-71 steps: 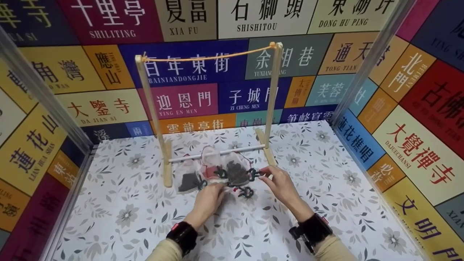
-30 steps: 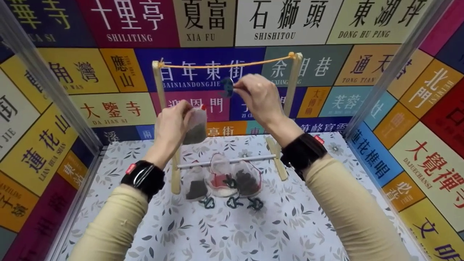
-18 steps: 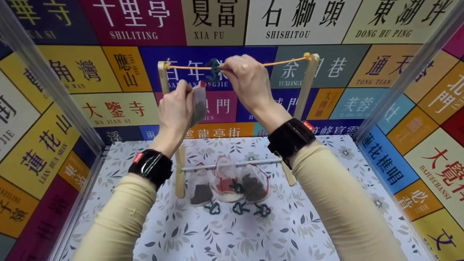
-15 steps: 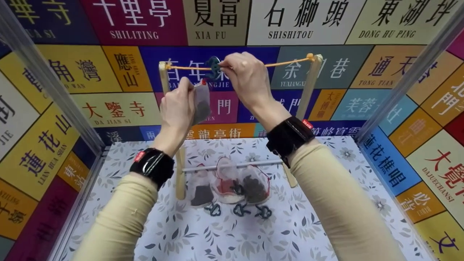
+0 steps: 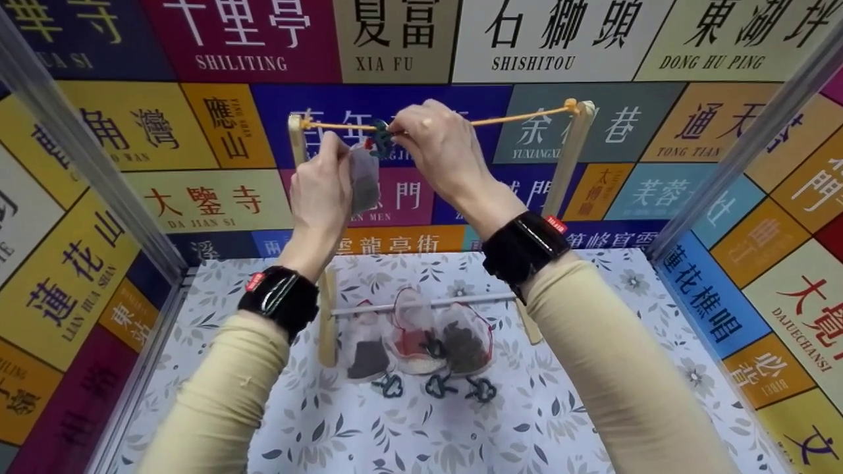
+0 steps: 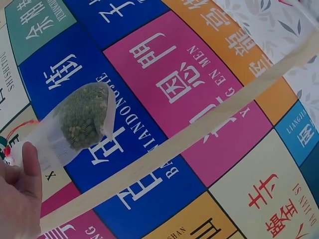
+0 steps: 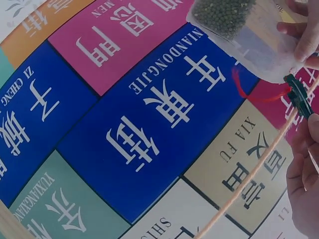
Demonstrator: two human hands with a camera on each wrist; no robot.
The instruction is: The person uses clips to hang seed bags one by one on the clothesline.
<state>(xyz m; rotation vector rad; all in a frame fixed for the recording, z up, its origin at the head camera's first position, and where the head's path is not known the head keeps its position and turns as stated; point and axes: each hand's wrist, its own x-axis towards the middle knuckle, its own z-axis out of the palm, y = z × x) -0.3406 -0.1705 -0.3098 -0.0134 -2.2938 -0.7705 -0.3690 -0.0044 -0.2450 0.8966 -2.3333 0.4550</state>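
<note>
My left hand pinches the top of a small sheer drawstring pouch, which hangs just below the orange cord. Small green beans fill the bottom of this pouch in the right wrist view, and a red drawstring trails from its top. My right hand pinches a dark green clip at the cord. In the right wrist view the clip meets the cord and the pouch's top edge. Whether its jaws enclose the pouch cannot be made out.
Wooden posts carry the cord, with a white rod low between them. On the floral tabletop lie a grey-filled pouch, a red-and-white one and a dark-filled one. Several green clips lie around them. A sign-printed wall stands behind.
Both hands have risen from the table to the cord, the left bringing the pouch, the right the clip. Most recently the pouch's top has come up against the clip, which has shifted slightly left.
</note>
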